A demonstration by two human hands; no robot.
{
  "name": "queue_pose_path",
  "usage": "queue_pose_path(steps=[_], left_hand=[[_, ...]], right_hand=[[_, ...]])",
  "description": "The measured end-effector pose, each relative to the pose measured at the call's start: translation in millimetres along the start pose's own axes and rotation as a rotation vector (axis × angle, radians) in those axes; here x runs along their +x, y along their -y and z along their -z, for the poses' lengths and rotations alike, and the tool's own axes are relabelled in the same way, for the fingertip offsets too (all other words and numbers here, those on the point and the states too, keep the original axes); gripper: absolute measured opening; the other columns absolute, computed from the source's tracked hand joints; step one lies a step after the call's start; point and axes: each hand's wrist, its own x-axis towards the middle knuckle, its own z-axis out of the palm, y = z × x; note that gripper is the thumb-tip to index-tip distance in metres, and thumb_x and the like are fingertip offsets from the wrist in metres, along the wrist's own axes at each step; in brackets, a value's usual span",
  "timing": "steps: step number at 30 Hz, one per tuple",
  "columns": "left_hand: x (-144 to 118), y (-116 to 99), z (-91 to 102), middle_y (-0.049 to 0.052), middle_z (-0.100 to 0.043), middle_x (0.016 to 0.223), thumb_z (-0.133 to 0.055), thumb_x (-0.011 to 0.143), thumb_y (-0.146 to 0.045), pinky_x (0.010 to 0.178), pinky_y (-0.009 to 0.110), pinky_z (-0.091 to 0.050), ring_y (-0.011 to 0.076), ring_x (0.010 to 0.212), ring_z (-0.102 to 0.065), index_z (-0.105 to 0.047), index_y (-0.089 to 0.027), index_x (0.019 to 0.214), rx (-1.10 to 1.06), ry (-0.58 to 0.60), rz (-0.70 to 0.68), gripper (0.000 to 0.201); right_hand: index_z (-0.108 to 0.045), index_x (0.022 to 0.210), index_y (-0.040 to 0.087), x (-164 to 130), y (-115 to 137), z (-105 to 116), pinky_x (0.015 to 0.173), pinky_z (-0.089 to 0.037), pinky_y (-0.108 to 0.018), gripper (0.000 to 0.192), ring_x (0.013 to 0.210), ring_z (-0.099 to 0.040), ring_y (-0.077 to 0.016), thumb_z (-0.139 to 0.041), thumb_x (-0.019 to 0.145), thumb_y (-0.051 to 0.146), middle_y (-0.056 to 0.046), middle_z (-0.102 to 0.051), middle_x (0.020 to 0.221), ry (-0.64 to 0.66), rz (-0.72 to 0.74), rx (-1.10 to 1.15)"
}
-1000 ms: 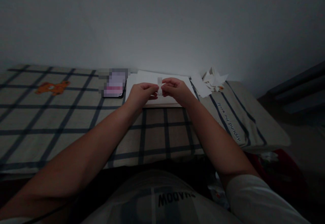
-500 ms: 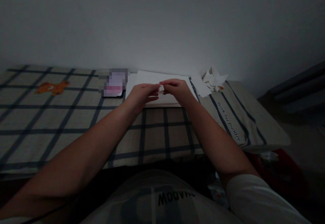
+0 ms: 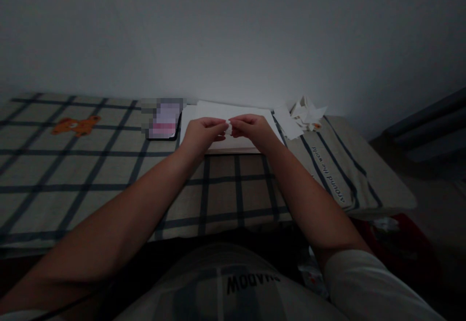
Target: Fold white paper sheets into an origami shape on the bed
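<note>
Both hands pinch one tiny paper scrap (image 3: 229, 126) between fingertips, left hand (image 3: 202, 134) and right hand (image 3: 252, 130) meeting just above the white paper stack (image 3: 214, 112), probably so bits land there. Phone (image 3: 162, 119) sits at 9 o'clock, paper scraps pile (image 3: 304, 113) at 3. Plaid blanket (image 3: 91, 165) toward 6 looks roomy; wall close at 12.

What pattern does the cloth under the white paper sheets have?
The cloth is beige with a dark blue checked grid and an orange bear figure, best seen in the head view.
</note>
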Motion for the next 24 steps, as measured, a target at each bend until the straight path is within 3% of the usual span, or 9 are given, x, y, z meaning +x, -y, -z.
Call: queue_pose_path(steps=[10,16,24], left_hand=[[-3.6,-1.4,-2.7,0.003,-0.069,0.074,-0.077,0.065,-0.034,0.067,0.03,-0.056,0.0138,0.066,-0.062,-0.071,-0.015,0.075,0.113,-0.031,-0.059,0.022],[-3.5,-1.1,0.2,0.003,-0.068,0.072,-0.075,0.068,-0.037,0.062,0.027,-0.053,0.0134,0.062,-0.061,-0.07,-0.016,0.074,0.248,-0.012,-0.161,0.022],[-1.2,-0.2,1.4,0.002,-0.066,0.071,-0.074,0.071,-0.034,0.057,0.024,-0.052,0.0121,0.062,-0.059,-0.07,-0.016,0.075,0.195,-0.037,-0.219,0.019]], right_hand=[[-0.07,0.076,0.016,-1.7,3.4,-0.8,0.066,-0.053,-0.027,0.021,0.063,-0.061,-0.0112,-0.076,0.073,0.037,0.0,-0.067,0.065,0.0,0.07,-0.121],[-0.07,0.076,0.016,-2.5,3.1,-0.7,0.067,-0.051,-0.027,0.02,0.064,-0.06,-0.0117,-0.074,0.075,0.036,0.0,-0.066,0.065,0.03,0.128,-0.203],[-0.069,0.079,0.016,-2.9,1.0,-2.4,0.071,-0.055,-0.03,0.024,0.067,-0.065,-0.0132,-0.079,0.069,0.035,-0.001,-0.07,0.069,0.046,0.009,-0.05]])
